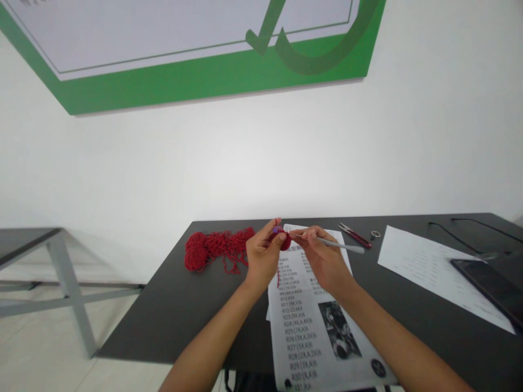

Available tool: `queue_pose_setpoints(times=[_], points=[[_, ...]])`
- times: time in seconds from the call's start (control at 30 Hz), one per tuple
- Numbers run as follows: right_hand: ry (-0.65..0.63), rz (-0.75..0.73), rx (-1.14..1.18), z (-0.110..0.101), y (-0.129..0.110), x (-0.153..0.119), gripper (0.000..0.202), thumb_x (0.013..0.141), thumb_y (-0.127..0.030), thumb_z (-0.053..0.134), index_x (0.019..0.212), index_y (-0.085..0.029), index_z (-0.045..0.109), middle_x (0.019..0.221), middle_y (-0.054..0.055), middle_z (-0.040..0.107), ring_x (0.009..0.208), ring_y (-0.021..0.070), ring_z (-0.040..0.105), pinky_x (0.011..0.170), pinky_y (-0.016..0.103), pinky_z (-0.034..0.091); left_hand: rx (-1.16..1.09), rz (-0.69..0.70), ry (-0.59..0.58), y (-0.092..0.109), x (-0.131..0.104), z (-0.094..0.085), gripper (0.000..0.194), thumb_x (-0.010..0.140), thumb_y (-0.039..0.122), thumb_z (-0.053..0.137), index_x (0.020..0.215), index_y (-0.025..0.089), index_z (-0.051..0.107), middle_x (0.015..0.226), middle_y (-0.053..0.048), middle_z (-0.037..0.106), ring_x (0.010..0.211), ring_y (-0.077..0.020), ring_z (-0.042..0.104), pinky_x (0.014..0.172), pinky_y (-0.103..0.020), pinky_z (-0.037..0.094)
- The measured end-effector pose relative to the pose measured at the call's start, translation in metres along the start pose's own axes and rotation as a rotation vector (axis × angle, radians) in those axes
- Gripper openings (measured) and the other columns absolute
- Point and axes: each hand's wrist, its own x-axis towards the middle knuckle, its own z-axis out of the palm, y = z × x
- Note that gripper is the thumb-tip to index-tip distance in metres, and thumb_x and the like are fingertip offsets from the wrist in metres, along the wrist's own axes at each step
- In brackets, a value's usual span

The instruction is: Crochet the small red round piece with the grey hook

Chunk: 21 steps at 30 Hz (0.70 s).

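Observation:
My left hand (263,255) is closed, pinching a small round piece of red crochet work (286,242) between thumb and fingers. Red yarn passes over its raised index finger, and a small purple item (278,229) shows beside the work; its kind is unclear. A crochet hook (345,246) with a pale grey handle is gripped in my right hand (322,258), its thin metal tip at the red piece. Below both hands lies a printed pattern sheet (298,337) with rows of text and a dark photo. A loose red strand hangs down over the paper.
Left of my hands, a ball of red yarn (196,252) lies with loose, tangled yarn (231,245). Thread snips (355,235), a small ring (375,234), another printed sheet (429,267), a dark phone (486,286) and eyeglasses (457,238) lie to the right on the black table (163,316).

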Motion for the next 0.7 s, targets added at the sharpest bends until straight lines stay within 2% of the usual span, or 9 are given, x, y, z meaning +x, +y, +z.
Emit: queue_pose_setpoints(times=[0.1, 0.2, 0.37, 0.47, 0.57, 0.7], points=[[0.062, -0.004, 0.098, 0.000, 0.007, 0.006, 0.031, 0.091, -0.053, 0.064, 0.079, -0.024, 0.063, 0.086, 0.004, 0.077, 0.077, 0.0214, 0.073, 0.071, 0.039, 0.061, 0.032, 0.019, -0.054, 0.000, -0.008, 0.003, 0.039, 0.076, 0.026, 0.080, 0.115, 0.019, 0.077, 0.094, -0.006, 0.079, 0.073, -0.0160, 0.071, 0.067, -0.027, 0.061], [0.108, -0.053, 0.036, -0.002, 0.012, 0.004, 0.028, 0.091, -0.053, 0.066, 0.086, -0.025, 0.069, 0.089, 0.003, 0.076, 0.080, 0.0198, 0.072, 0.071, 0.037, 0.061, 0.135, 0.094, -0.051, 0.002, -0.012, 0.004, 0.039, 0.078, 0.024, 0.078, 0.118, 0.021, 0.075, 0.099, -0.006, 0.079, 0.077, -0.0172, 0.073, 0.068, -0.027, 0.061], [0.038, -0.295, -0.322, -0.004, 0.002, -0.004, 0.015, 0.095, -0.038, 0.065, 0.095, -0.028, 0.076, 0.100, 0.004, 0.072, 0.096, 0.0208, 0.069, 0.080, 0.037, 0.061, 0.291, 0.302, -0.075, 0.001, -0.012, 0.000, 0.034, 0.083, 0.021, 0.075, 0.117, 0.025, 0.076, 0.097, -0.005, 0.080, 0.077, -0.0177, 0.075, 0.074, -0.028, 0.062], [0.008, -0.377, -0.539, -0.002, -0.002, -0.007, 0.014, 0.095, -0.034, 0.064, 0.097, -0.029, 0.077, 0.102, 0.005, 0.070, 0.092, 0.0200, 0.069, 0.076, 0.036, 0.062, 0.301, 0.378, -0.117, -0.002, -0.013, -0.001, 0.035, 0.085, 0.019, 0.072, 0.119, 0.027, 0.076, 0.095, -0.005, 0.081, 0.082, -0.0195, 0.076, 0.079, -0.030, 0.062], [0.084, -0.355, -0.629, -0.001, 0.004, -0.008, 0.015, 0.094, -0.037, 0.065, 0.101, -0.028, 0.075, 0.099, 0.004, 0.068, 0.084, 0.0192, 0.069, 0.073, 0.037, 0.063, 0.186, 0.238, -0.123, -0.004, -0.016, 0.003, 0.034, 0.086, 0.025, 0.072, 0.120, 0.026, 0.076, 0.103, -0.007, 0.080, 0.089, -0.0226, 0.077, 0.081, -0.033, 0.063], [0.122, -0.387, -0.667, -0.006, 0.009, -0.007, 0.015, 0.087, -0.039, 0.074, 0.099, -0.030, 0.072, 0.093, 0.003, 0.070, 0.090, 0.0227, 0.069, 0.083, 0.042, 0.062, -0.235, -0.149, -0.145, -0.002, -0.017, 0.013, 0.040, 0.078, 0.041, 0.081, 0.111, 0.019, 0.078, 0.096, -0.008, 0.081, 0.083, -0.0226, 0.076, 0.075, -0.035, 0.063]])
